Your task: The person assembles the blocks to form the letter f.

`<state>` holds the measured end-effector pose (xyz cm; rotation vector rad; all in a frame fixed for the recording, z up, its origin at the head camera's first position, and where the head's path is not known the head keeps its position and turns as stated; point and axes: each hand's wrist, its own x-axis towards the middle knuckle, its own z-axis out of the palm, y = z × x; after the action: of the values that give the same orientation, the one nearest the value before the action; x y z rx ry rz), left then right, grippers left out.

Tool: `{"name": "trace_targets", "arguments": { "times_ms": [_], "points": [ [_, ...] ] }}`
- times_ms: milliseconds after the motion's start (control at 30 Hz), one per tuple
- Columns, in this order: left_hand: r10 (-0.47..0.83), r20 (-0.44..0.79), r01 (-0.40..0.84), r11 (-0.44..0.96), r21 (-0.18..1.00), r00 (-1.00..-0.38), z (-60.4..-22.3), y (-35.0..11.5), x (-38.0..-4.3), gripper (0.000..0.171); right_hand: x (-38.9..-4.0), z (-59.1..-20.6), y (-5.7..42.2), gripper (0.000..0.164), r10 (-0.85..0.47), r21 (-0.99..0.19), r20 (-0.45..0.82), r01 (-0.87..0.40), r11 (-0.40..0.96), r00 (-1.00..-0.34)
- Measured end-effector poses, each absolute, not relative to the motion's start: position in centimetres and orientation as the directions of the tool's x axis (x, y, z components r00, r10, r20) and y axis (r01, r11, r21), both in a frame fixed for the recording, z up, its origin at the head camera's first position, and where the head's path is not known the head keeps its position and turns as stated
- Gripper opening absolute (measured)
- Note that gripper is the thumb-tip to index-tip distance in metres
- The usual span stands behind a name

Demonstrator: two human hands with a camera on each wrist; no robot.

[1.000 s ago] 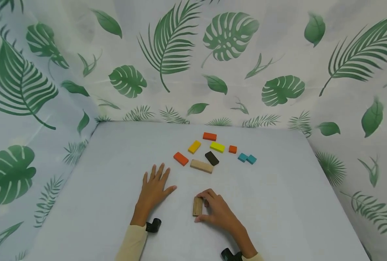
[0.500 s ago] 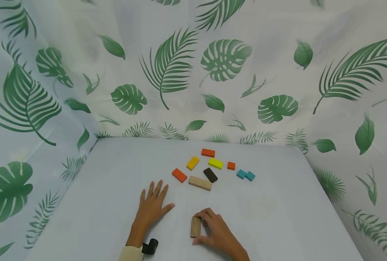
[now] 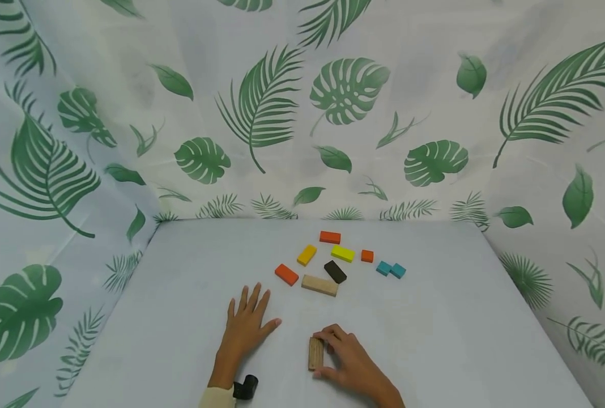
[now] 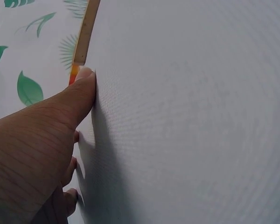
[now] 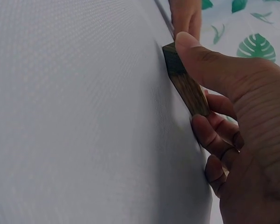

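Note:
A brown wooden block (image 3: pixel 315 355) lies on the white tabletop with its long side pointing away from me. My right hand (image 3: pixel 356 365) holds it lengthwise, thumb at the near end and fingertips at the far end. The right wrist view shows the thumb (image 5: pixel 214 70) on one end of the block (image 5: pixel 191 91) and fingers curled by the other. My left hand (image 3: pixel 245 328) rests on the table to the left, fingers spread and straight, holding nothing. Beyond the hands lie a light wooden block (image 3: pixel 320 285), a black block (image 3: pixel 335 272) and an orange-red block (image 3: pixel 286 274).
Farther back are a yellow-orange block (image 3: pixel 306 255), a lime-yellow block (image 3: pixel 343 253), a red-orange block (image 3: pixel 330 237), a small orange cube (image 3: pixel 367 256) and two blue pieces (image 3: pixel 391 270). Leaf-patterned cloth (image 3: pixel 272 187) stands behind the table and along both sides.
The head view has tilted up, so everything on the table sits lower in it. Both hands and the blocks keep their places on the table.

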<state>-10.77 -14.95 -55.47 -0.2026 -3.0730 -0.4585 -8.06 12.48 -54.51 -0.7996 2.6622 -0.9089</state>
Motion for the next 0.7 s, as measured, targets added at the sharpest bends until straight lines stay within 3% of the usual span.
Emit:
{"name": "trace_targets", "arguments": {
  "times_ms": [700],
  "points": [
    [0.134, 0.018, 0.133, 0.940, 0.313, -0.991, -54.61, -14.71, -10.93, 0.075, -8.10, -54.59, 13.07, 0.063, -0.563, -0.643, 0.071, -0.469, 0.606, -0.823]
  ]
}}
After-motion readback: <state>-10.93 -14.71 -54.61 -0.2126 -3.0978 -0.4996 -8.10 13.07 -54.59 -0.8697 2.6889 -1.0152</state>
